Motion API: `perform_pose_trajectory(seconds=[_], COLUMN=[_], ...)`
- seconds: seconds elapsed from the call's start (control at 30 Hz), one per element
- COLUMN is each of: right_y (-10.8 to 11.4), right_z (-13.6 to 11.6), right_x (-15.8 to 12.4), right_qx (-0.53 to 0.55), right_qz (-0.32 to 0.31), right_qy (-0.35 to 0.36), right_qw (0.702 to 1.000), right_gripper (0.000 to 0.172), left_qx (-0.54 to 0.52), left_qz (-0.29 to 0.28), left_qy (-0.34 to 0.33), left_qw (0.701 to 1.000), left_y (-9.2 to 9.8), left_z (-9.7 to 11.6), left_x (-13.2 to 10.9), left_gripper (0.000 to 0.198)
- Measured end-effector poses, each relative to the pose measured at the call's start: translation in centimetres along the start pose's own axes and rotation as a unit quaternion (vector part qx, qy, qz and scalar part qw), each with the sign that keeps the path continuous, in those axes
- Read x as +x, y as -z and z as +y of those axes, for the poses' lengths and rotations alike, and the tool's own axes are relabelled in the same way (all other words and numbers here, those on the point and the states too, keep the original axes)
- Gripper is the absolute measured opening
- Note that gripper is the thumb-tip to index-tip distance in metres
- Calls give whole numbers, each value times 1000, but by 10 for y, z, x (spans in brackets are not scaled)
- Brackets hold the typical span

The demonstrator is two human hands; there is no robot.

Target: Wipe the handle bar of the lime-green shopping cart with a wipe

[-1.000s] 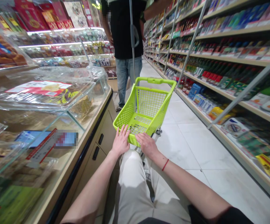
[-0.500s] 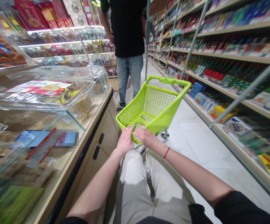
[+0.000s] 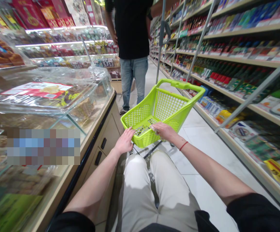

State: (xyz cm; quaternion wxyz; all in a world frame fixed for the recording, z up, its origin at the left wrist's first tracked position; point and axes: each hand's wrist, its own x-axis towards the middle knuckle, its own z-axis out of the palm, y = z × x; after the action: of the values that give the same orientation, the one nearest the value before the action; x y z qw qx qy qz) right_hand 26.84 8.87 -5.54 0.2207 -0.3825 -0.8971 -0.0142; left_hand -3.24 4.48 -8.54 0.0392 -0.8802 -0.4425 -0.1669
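A lime-green shopping cart (image 3: 145,140) with a perforated plastic basket stands just beyond my knees, its handle on the far right side. My left hand (image 3: 125,140) is closed over the near left corner of the basket rim. Farther right along the same rim, my right hand (image 3: 164,130) grips the edge with its fingertips curled inside. The two hands are apart, with a stretch of bare rim between them. Inside the basket only the slotted floor shows.
Glass-topped food bins (image 3: 82,125) on a wooden cabinet (image 3: 109,141) run close along my left. Stocked shelves (image 3: 246,64) line the right side. A person in jeans (image 3: 134,80) stands ahead beyond the cart, near a grey pole (image 3: 159,48). White floor tiles (image 3: 198,135) lie between.
My hands have spread apart along the rim, the right one moving right and up, the left slightly left. The cart has shifted a little to the right in view.
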Motion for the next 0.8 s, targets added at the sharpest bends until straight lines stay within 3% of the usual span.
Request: perform_pose_trajectory(seconds=[0.2,0.37,0.53,0.8], right_y=[-14,-18,-24,-33], right_z=[-27,-49,-67,-99], right_x=[14,26,35,46], right_qx=[-58,-79,-87,-103], right_qz=[40,52,44,46], right_qy=[-42,-64,-87,-91], right_qw=[997,993,991,990], right_gripper=[31,28,32,44], left_qx=[58,73,66,47], left_qz=[-5,5,24,53], left_qy=[76,98,112,125], left_qw=[995,993,991,990], left_y=[8,11,7,-1], left_z=[-4,13,31,35], left_x=[1,4,7,10], left_gripper=[90,89,91,91])
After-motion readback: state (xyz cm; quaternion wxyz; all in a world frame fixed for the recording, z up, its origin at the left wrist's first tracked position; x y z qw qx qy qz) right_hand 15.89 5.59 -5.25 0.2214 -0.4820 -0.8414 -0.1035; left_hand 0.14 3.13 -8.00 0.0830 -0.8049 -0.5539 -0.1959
